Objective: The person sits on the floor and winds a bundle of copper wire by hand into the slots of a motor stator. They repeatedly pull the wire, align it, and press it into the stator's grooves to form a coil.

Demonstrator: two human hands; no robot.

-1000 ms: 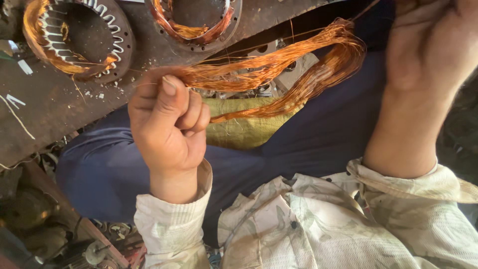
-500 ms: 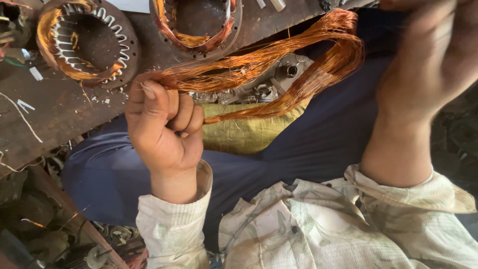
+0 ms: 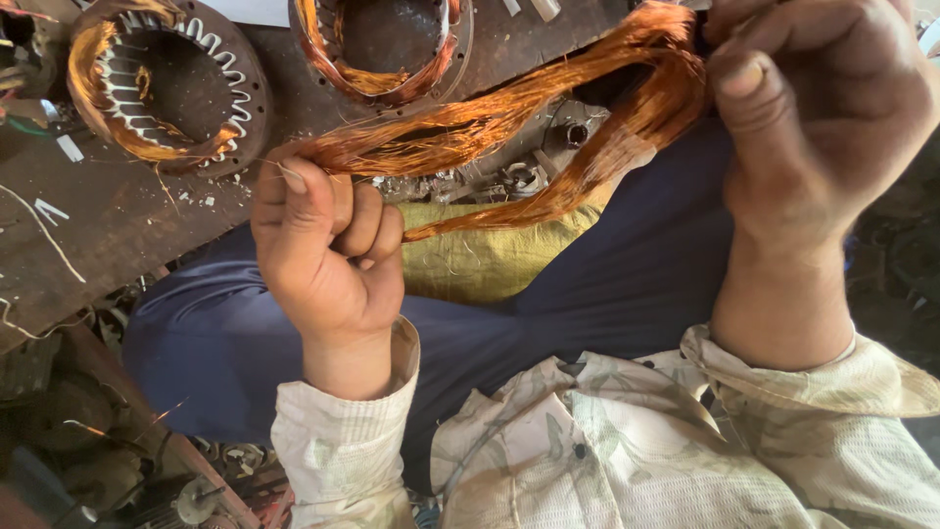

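Since the earlier frames your right hand point(image 3: 813, 137) has dropped lower into view, and the copper wire bundle point(image 3: 509, 127) now runs as a straighter loop between your two fists; the bundle has also shifted upward toward the bench edge. Your left hand point(image 3: 328, 250) is closed tight around one end of the bundle, fingers curled over the strands and thumb pressed on top. Your right hand is likewise clenched on the far bend of the loop, thumb laid along the knuckles. Between the grips, the upper run of the loop is stretched nearly taut, while the lower run slants back toward your left fist and ends in a loose tail. Judged from this, the coil is being pulled straight rather than slack. Just below the wire lies an olive cloth point(image 3: 490, 260) on your dark blue lap. Beyond your left fist, on the rusty bench point(image 3: 117, 235), sit a wound stator point(image 3: 166, 83) and a second stator point(image 3: 382, 44).
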